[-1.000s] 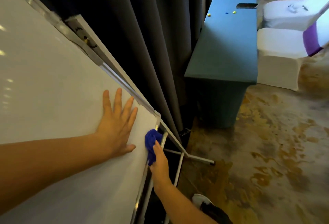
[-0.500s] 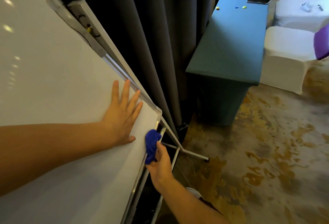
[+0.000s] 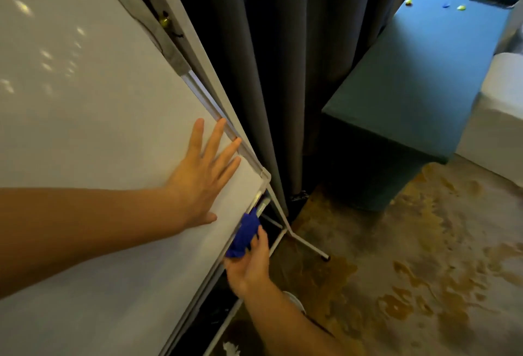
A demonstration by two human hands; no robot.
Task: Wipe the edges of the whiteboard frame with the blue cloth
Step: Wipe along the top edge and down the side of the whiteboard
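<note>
The left hand is lying flat on the whiteboard, fingers spread and gripping nothing — just right of it, the right hand is clutching the bunched blue cloth, pressing it against the frame's lower edge near the corner.

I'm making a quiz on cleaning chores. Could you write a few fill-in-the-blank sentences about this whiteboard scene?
1. The right hand presses a cloth of ____ colour against the whiteboard frame.
2. The left hand lies ____ on the board, fingers spread.
3. Behind the board hangs a dark ____.
4. The long table has a ____ cover.

Missing words: blue; flat; curtain; teal
</note>
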